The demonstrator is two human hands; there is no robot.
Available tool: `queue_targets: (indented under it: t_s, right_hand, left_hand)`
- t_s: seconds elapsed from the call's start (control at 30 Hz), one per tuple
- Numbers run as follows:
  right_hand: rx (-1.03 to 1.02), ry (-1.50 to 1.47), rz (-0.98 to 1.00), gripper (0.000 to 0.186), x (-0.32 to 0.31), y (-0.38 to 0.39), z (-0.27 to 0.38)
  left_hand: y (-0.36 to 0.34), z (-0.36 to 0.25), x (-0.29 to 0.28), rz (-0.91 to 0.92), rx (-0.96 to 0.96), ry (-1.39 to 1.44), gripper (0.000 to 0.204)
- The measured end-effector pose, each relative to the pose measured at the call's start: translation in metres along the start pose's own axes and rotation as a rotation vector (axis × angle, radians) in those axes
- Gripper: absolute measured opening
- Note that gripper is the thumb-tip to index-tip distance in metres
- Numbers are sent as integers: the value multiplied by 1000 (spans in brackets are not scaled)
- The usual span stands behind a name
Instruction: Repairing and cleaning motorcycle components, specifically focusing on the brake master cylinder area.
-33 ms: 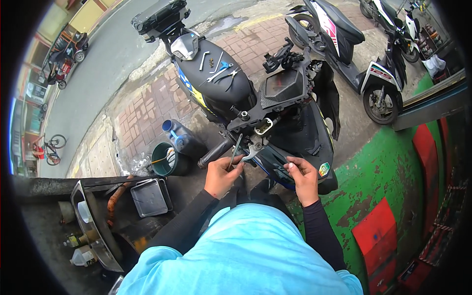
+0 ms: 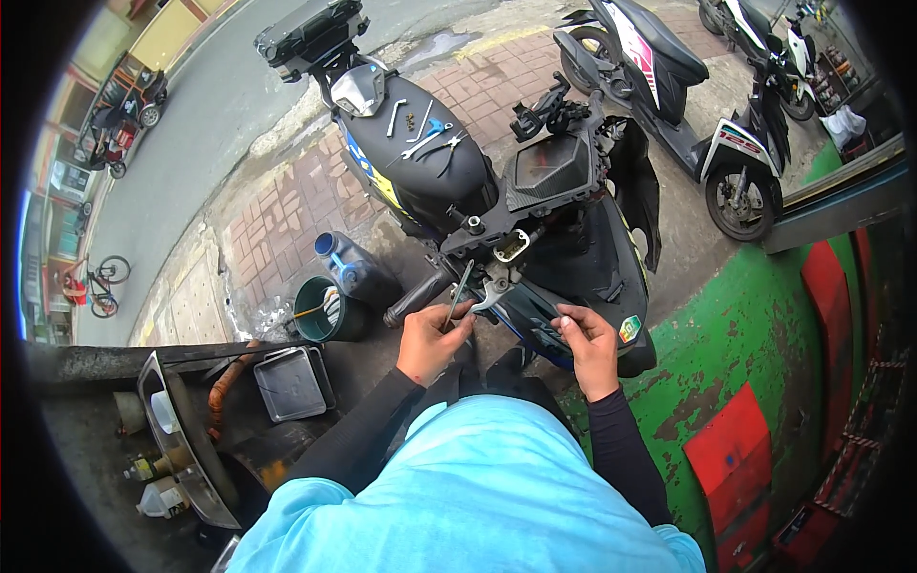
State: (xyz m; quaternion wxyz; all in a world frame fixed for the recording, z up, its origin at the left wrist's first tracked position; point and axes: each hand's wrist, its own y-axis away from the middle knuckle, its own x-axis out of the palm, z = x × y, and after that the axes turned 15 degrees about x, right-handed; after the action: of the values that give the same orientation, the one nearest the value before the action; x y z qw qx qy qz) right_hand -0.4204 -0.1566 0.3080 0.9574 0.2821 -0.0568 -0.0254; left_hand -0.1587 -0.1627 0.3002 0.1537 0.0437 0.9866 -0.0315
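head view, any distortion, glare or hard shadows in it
Head view: fisheye bowing on the road, corners black; head view: soft daylight, no hard shadows on the left hand or right hand; head view: mild sheen on the scooter seat.

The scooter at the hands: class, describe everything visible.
The scooter stands front end nearest, partly stripped around its handlebar. Plastic-looking dark bodywork has blue and yellow panels; the black seat bears tools, a black box behind. A reservoir, seemingly open, sits by the silver lever, which the left hand seems to touch.
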Motion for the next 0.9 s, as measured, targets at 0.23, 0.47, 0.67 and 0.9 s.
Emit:
queue_targets:
  t_s: [0.23, 0.47, 0.67, 0.9]
  right_hand:
    - [23, 5, 0, 20, -1, -5, -7]
    - [-21, -30, 23, 22, 5, -10, -2]
    - [-6, -22, 84, 17, 10, -13, 11]
    - [37, 34, 197, 13, 35, -14, 41]
  left_hand:
    - [-6, -8, 4, 7, 9, -60, 25]
    - [-12, -9, 8, -31, 20, -70, 24]
    - [-14, -9, 7, -15, 9, -85, 22]
    - [-16, -8, 8, -28, 71, -138, 22]
